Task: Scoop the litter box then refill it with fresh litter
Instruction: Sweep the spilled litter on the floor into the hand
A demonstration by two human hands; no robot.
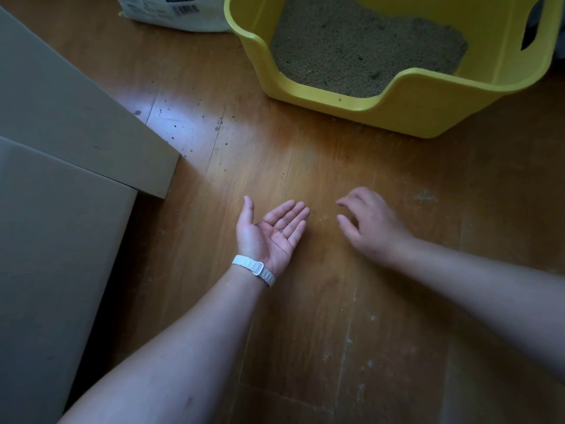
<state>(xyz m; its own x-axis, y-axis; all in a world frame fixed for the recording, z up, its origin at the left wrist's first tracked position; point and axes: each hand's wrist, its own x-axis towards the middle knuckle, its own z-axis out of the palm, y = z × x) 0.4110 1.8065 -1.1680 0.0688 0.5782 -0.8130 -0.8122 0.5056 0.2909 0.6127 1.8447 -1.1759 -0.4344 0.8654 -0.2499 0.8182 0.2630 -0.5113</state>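
yellow litter box (406, 114): grey litter (363, 50) inside | left hand (270, 231) palm-up, right hand (371, 223) loosely spread, both holding nothing

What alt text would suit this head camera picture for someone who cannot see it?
A left hand, palm up and holding a few specks, and a palm-down right hand hover over a wooden floor. Beyond them stands a yellow litter box holding grey litter.
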